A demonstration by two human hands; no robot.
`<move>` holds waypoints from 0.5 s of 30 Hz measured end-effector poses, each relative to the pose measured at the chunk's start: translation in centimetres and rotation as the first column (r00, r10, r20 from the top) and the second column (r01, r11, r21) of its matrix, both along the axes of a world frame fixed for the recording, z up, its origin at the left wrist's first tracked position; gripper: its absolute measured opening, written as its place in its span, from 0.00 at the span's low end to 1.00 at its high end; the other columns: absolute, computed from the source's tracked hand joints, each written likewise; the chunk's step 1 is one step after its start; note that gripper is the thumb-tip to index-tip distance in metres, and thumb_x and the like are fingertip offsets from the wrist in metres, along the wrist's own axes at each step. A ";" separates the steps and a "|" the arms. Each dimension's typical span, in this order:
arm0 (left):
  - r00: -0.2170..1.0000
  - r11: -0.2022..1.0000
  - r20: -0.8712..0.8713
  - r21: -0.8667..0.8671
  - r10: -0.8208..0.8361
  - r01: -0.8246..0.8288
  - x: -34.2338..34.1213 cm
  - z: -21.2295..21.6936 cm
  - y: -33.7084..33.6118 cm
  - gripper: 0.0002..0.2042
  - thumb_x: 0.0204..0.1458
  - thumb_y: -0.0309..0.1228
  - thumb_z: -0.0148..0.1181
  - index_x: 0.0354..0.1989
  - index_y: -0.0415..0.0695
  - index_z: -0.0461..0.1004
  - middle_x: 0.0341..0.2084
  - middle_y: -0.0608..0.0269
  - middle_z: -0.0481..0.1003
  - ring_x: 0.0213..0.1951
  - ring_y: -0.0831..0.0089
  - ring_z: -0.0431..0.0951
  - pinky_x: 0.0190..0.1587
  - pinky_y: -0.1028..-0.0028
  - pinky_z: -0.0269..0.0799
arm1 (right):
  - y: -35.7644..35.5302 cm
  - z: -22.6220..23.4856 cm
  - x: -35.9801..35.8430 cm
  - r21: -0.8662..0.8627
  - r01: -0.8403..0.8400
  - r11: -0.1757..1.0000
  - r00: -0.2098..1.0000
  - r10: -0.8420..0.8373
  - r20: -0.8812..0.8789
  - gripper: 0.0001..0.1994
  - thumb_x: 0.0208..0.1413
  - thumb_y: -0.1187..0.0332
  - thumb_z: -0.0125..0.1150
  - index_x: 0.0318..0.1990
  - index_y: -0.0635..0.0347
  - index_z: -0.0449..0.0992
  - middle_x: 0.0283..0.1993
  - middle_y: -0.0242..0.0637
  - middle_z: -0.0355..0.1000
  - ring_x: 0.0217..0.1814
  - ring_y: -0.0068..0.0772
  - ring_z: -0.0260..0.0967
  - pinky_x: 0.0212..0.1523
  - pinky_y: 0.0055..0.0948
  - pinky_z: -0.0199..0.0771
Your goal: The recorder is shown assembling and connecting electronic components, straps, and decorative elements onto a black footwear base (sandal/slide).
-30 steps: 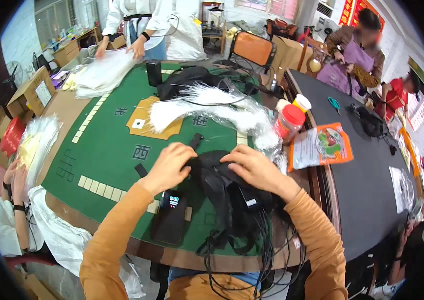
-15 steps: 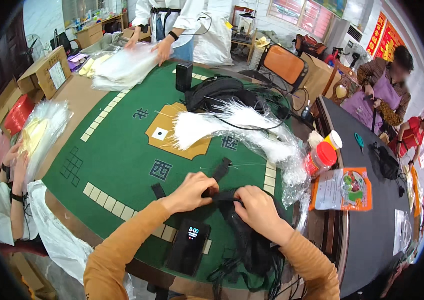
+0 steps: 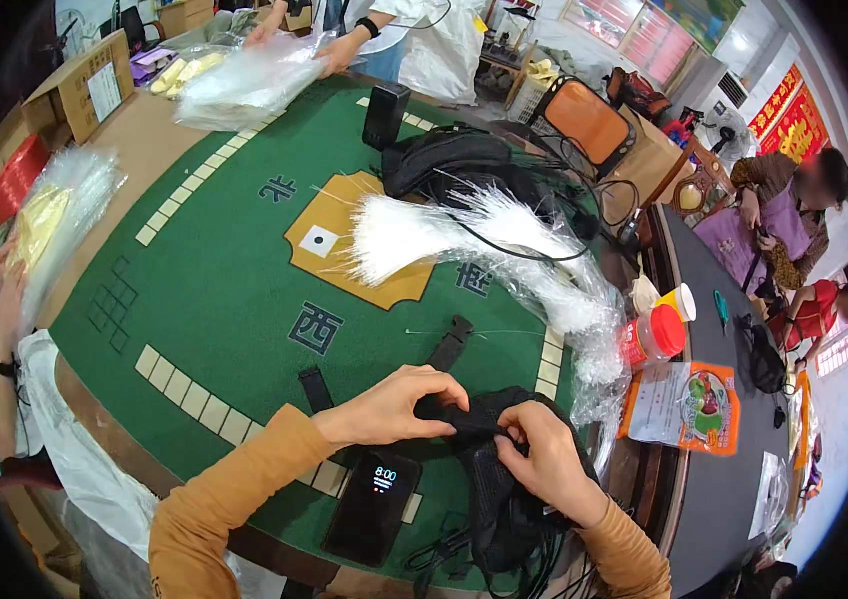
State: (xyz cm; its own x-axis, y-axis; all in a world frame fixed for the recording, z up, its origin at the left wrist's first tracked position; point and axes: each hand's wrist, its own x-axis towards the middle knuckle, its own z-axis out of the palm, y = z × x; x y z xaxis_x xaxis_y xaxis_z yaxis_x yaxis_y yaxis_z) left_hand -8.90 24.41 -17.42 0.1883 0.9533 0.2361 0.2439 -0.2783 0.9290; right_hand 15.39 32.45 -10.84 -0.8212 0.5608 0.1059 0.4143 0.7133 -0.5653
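Note:
My left hand [image 3: 406,406] pinches the edge of a black mesh fabric piece with straps [image 3: 506,514], near the front of the green mat [image 3: 234,329]. Close beside it, my right hand [image 3: 548,454] grips the same black fabric, fingers bent around its edge. Beyond my left hand a black strap with a plastic buckle [image 3: 451,342] lies on the mat. A shorter black strap end [image 3: 315,389] shows near my left wrist. Below that wrist rests a black phone [image 3: 372,507] with a lit screen. Thin black cords gather under the fabric.
White fibre bundles in clear plastic [image 3: 484,240] lie across the mat, before a black padded strap bundle [image 3: 454,165]. A red-lidded jar [image 3: 656,336] and an orange-white packet [image 3: 682,404] stand right. Co-workers' hands touch plastic-wrapped bundles [image 3: 249,88] at far left and left.
My view has shifted slightly. Both hands stay on the black fabric, which is now drawn up more between them; the right hand sits a little lower.

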 end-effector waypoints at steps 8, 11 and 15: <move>0.998 0.993 -0.028 0.101 0.058 -0.055 0.5 0.1 0.1 0.15 0.49 0.28 0.72 0.45 0.43 0.79 0.37 0.61 0.75 0.44 0.63 0.75 0.52 0.65 0.69 | 0.2 1.0 -2.8 0.128 -0.108 0.986 0.986 0.123 -0.117 0.16 0.49 0.73 0.74 0.44 0.62 0.77 0.35 0.40 0.73 0.39 0.44 0.72 0.43 0.41 0.72; 0.998 0.994 -0.012 0.092 0.062 -0.061 0.6 0.3 0.0 0.14 0.50 0.27 0.71 0.45 0.43 0.79 0.38 0.60 0.77 0.45 0.62 0.76 0.52 0.66 0.70 | 0.0 0.7 -3.1 0.091 -0.080 0.993 0.992 0.089 -0.094 0.14 0.50 0.72 0.74 0.42 0.62 0.77 0.35 0.39 0.73 0.39 0.44 0.73 0.41 0.40 0.72; 0.993 0.998 0.112 0.045 0.034 -0.040 0.4 -0.1 -0.2 0.13 0.51 0.25 0.70 0.45 0.41 0.79 0.41 0.59 0.79 0.46 0.66 0.78 0.52 0.69 0.72 | -0.1 0.4 -3.0 0.102 -0.081 0.991 0.995 0.087 -0.051 0.11 0.51 0.73 0.73 0.39 0.62 0.77 0.34 0.38 0.74 0.38 0.45 0.73 0.40 0.39 0.71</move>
